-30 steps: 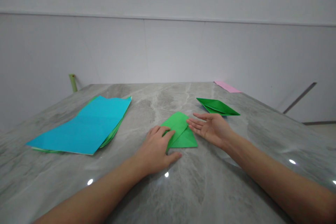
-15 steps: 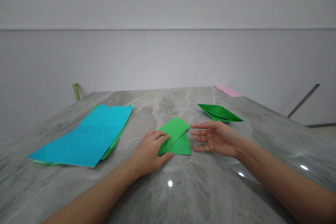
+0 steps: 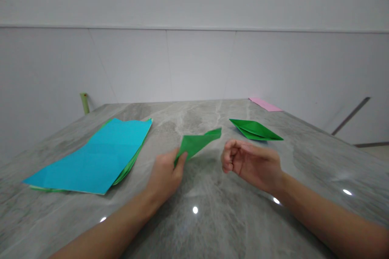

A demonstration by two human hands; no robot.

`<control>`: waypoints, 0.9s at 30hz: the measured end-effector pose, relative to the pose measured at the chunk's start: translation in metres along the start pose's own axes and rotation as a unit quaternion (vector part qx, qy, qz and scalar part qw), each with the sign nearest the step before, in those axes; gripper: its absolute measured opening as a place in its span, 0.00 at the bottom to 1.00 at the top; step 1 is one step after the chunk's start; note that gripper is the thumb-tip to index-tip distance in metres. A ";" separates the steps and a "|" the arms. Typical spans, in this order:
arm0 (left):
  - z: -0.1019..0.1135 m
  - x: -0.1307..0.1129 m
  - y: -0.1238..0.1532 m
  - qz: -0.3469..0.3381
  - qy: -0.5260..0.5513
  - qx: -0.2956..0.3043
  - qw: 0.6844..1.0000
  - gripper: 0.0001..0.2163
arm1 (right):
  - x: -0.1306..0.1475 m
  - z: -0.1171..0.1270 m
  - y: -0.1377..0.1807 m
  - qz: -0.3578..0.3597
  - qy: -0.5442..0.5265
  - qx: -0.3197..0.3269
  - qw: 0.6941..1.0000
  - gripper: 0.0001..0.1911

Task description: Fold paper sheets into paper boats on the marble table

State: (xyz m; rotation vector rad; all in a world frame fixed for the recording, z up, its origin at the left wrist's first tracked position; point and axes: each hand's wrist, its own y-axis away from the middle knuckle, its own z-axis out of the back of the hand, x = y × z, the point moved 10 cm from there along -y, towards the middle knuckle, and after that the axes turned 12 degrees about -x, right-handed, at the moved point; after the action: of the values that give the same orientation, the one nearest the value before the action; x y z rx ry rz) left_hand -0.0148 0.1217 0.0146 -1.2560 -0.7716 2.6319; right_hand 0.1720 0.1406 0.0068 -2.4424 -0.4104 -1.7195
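Left hand [image 3: 165, 174] pinching folded green paper [image 3: 196, 145], right of the blue sheet [image 3: 100, 153], right hand [image 3: 253, 166] half-open and loosely curled, farther right of that sheet, as is a boat-shaped green piece [image 3: 255, 128]

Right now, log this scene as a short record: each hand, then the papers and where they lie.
left hand: pinches the folded sheet between thumb and fingers
right hand: fingers loosely curled, holding nothing visible, apart from the folded sheet
folded sheet: green, tilted up, free end toward the right
pointed piece: green, folded, on the table beyond the right hand
blue sheet: on the left, over green sheets
pink sheet: far right corner
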 end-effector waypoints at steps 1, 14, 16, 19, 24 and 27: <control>0.007 0.008 -0.001 0.058 0.051 -0.039 0.996 0.13 | 0.003 0.003 -0.001 0.019 0.012 -0.014 1.000 0.12; -0.054 0.015 0.035 0.376 0.475 0.141 0.783 0.16 | -0.029 0.004 -0.013 0.024 0.182 -0.048 0.982 0.18; -0.054 0.016 0.033 0.374 0.479 0.134 0.783 0.18 | -0.027 0.006 -0.013 0.024 0.175 -0.054 0.983 0.18; -0.041 0.029 0.021 0.350 0.449 0.056 0.820 0.31 | -0.023 0.018 -0.017 0.027 0.176 -0.083 0.980 0.16; 0.007 0.022 -0.005 0.089 0.119 -0.057 0.987 0.33 | -0.034 0.030 -0.017 -0.053 0.271 -0.074 0.958 0.11; -0.021 -0.021 0.011 -0.145 0.063 0.140 0.977 0.14 | -0.046 0.022 -0.009 -0.108 0.345 -0.005 0.932 0.10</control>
State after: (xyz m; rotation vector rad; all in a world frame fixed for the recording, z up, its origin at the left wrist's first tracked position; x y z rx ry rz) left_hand 0.0160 0.1138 0.0124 -1.1228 -0.4984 2.3051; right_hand 0.1749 0.1485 -0.0441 -1.6624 -0.5807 -2.5034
